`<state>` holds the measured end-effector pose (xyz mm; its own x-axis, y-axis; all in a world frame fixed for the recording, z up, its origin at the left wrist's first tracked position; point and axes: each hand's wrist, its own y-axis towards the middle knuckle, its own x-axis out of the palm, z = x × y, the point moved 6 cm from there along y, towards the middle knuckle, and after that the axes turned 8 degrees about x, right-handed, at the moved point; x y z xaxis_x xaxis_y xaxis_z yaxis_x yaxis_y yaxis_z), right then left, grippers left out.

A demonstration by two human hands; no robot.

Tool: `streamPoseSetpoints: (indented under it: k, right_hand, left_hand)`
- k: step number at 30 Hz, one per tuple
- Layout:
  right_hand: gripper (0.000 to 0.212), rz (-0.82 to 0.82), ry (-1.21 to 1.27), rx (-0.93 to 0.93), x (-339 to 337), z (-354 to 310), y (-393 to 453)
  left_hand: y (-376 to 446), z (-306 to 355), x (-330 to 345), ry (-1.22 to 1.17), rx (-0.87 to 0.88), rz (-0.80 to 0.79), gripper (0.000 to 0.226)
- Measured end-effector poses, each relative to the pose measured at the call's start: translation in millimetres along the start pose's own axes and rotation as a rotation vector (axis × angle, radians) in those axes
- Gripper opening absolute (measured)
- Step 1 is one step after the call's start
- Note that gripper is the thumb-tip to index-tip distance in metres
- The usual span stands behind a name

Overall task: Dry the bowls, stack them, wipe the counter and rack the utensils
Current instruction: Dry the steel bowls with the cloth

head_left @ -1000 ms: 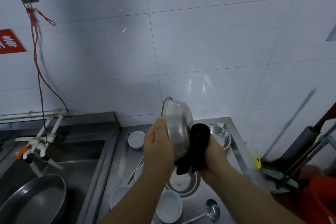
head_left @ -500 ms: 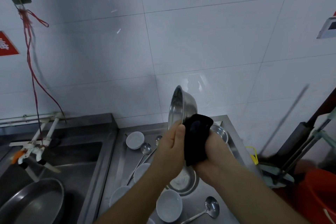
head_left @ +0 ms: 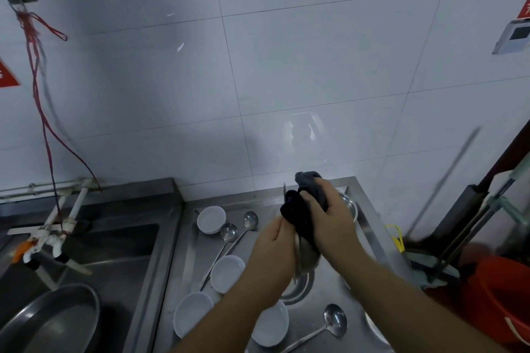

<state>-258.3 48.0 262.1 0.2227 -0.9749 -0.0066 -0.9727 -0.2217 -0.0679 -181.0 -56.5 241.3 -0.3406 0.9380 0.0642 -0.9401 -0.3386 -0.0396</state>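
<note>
Here, above the steel counter (head_left: 321, 304), the right hand (head_left: 329, 223) grips a dark cloth (head_left: 301, 209) wrapped over a steel bowl (head_left: 305, 258) held on edge. The left hand (head_left: 275, 246) holds that bowl from the other side, fingers curled on it. Below lie white bowls (head_left: 226, 272), another (head_left: 211, 219) farther back, three ladles (head_left: 334, 321) and two more steel bowls (head_left: 348, 206). A sink (head_left: 114, 249) at left holds a large pan (head_left: 51, 321).
</note>
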Motion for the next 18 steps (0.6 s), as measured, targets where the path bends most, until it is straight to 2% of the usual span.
streamPoseSetpoints:
  k: [2, 6, 8, 11, 12, 14, 16, 18]
  right_hand:
    - [0.025, -0.045, 0.078, 0.075, -4, 10, 15]
    - [0.028, -0.008, 0.34, 0.437, -5, 46, 24]
    - [0.046, 0.001, 0.344, 0.57, 6, 59, 14]
    - [0.069, -0.026, 0.296, 0.609, 17, 69, -7]
    - [0.067, -0.032, 0.275, 0.621, 19, 73, -13]
    - [0.047, -0.022, 0.235, 0.622, 20, 78, -21]
    - [0.028, -0.003, 0.177, 0.548, 18, 77, -22]
    - [0.021, 0.043, 0.215, 0.491, 14, 71, -17]
  left_hand:
    - [0, -5, -6, -0.001, -0.017, 0.023, 0.036]
    - [6, -9, -18, -0.107, -0.042, 0.051, 0.038]
    - [11, -5, -24, -0.122, -0.007, 0.07, 0.038]
    - [18, -7, -32, -0.056, 0.029, 0.077, 0.038]
    - [19, -9, -35, -0.034, 0.029, 0.075, 0.038]
    - [18, -16, -39, -0.018, 0.007, 0.066, 0.039]
    - [15, -23, -40, -0.042, -0.032, 0.032, 0.04]
    - [9, -26, -35, -0.043, -0.04, -0.033, 0.04]
